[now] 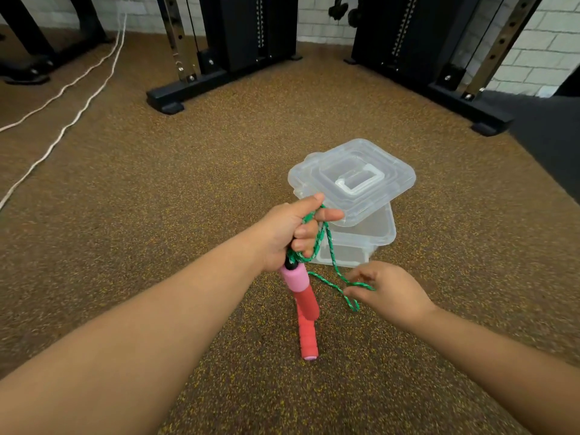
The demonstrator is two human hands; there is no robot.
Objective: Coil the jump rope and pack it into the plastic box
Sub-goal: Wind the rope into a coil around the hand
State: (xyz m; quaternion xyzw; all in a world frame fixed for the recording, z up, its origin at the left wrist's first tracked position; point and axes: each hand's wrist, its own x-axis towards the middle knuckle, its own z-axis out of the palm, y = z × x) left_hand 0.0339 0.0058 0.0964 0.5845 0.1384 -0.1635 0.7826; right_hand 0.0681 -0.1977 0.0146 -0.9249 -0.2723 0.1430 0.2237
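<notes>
Left hand [287,233] fisted around green rope [329,262] coils, pink-red handles [303,296] dangling. Right hand [387,293] pinches a rope loop. Clear box [361,243], lid [351,180] askew, mid-floor [157,199]; floor open around.

Right hand [389,290] motion-blurred; grip on green rope [332,265] unclear. Upper handle [296,277] top hidden inside left hand [288,233].

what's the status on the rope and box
Left hand gripping rope and handles. Right hand pinching a loop. Lid askew on box, partly blocking.
</notes>
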